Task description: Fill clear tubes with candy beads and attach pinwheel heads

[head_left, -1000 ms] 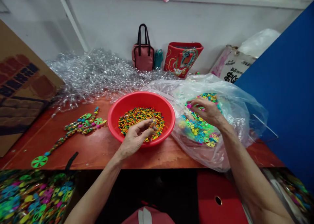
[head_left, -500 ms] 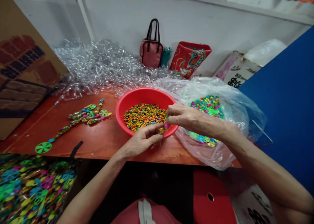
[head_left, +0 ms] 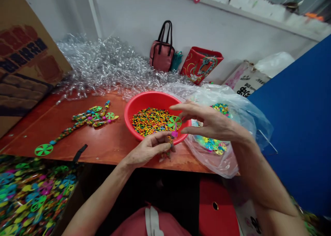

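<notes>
At the near rim of a red bowl [head_left: 134,101] full of small colored beads [head_left: 147,120], my left hand [head_left: 148,148] is closed on a bead-filled tube [head_left: 169,144]. A pink cap [head_left: 174,134] with a green pinwheel [head_left: 174,123] tops the tube, whose lower part is mostly hidden by my fingers. My right hand [head_left: 207,120] hovers open just right of the pinwheel, fingers spread and holding nothing. Behind it lies a clear plastic bag [head_left: 232,160] of colorful pinwheel tops [head_left: 213,144].
Finished-looking bead tubes [head_left: 93,120] lie on the orange-red table [head_left: 108,146] at left. A heap of clear empty tubes [head_left: 108,63] covers the back. Several filled tubes [head_left: 33,198] fill a container at lower left. A blue panel [head_left: 297,125] stands right, a cardboard box [head_left: 28,63] left.
My right hand has drawn back to the right from the tube's top and its fingers have spread. The green pinwheel on the tube now shows plainly. The left hand keeps its hold.
</notes>
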`<state>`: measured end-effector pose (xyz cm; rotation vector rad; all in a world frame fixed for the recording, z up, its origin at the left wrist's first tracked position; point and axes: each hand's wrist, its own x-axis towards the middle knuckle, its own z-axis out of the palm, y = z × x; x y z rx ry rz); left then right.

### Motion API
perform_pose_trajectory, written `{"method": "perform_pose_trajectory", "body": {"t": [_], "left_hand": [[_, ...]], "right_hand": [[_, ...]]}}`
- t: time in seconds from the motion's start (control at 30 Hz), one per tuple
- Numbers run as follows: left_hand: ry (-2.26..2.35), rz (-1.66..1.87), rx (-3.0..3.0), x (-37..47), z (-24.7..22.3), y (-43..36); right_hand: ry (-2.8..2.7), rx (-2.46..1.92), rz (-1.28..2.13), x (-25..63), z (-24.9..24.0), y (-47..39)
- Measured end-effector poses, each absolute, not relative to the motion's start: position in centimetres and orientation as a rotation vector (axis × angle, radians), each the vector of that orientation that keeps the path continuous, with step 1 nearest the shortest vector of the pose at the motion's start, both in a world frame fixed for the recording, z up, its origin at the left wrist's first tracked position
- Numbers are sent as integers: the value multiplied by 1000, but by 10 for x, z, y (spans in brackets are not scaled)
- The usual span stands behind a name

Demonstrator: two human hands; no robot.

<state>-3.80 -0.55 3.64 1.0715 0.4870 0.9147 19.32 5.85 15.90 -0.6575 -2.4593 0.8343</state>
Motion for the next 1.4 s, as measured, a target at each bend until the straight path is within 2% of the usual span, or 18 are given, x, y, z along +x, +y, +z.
{"method": "perform_pose_trajectory", "body": {"t": [0.1, 0.23, 0.33, 0.47, 0.63, 0.83, 1.1, 1.4], "left_hand": [[431, 921, 1003, -41, 37, -9], [420, 875, 965, -41, 34, -12], [422, 833, 979, -41, 32, -13], [414, 819, 991, -42, 29, -14], [476, 918, 987, -43, 26, -12], [718, 968, 1183, -44, 28, -12], [1120, 1353, 1611, -32, 28, -23], [696, 905, 1091, -41, 42, -27]], "right_hand": [[-2124, -656, 1114, 196, 124, 68], [-1946, -496, 1411, 179, 61, 76], [-1821, -369, 1551, 164, 35, 78], [-1850, -291, 1576, 160, 38, 80], [-1854, -488, 1371, 165, 49, 70], [-1757, -653, 1271, 162, 39, 51], [-1612, -787, 1109, 149, 27, 29], [-1573, -487, 1456, 159, 9, 37]]}}
